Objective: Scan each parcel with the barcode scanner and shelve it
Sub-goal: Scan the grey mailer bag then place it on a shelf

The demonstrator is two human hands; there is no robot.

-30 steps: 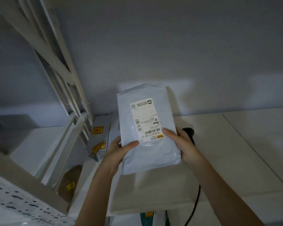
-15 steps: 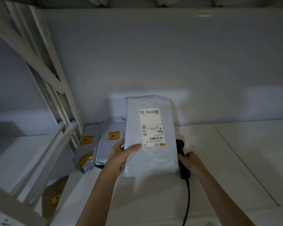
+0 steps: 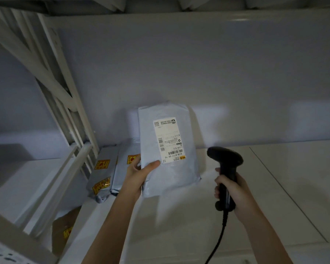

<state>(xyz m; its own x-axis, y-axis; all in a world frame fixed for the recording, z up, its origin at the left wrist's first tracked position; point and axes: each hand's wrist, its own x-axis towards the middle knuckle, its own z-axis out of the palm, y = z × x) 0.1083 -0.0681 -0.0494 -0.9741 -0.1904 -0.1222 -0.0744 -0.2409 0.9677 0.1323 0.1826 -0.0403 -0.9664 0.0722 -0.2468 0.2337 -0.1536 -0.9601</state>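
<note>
Head view: dim shelving bay, white bench (image 3: 274, 187).
Left hand (image 3: 135, 174): grips the grey parcel (image 3: 170, 149) upright, label facing me.
Right hand (image 3: 231, 191): wrapped around the barcode scanner (image 3: 226, 164), beside the parcel.
Risk: poor light or an off-angle aim may miss the barcode.

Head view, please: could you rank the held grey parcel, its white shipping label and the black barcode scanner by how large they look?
1. Grey parcel, held up by the left hand.
2. Barcode scanner, in the right hand; it sits slightly nearer the camera, so this is unsure.
3. Shipping label.
</note>
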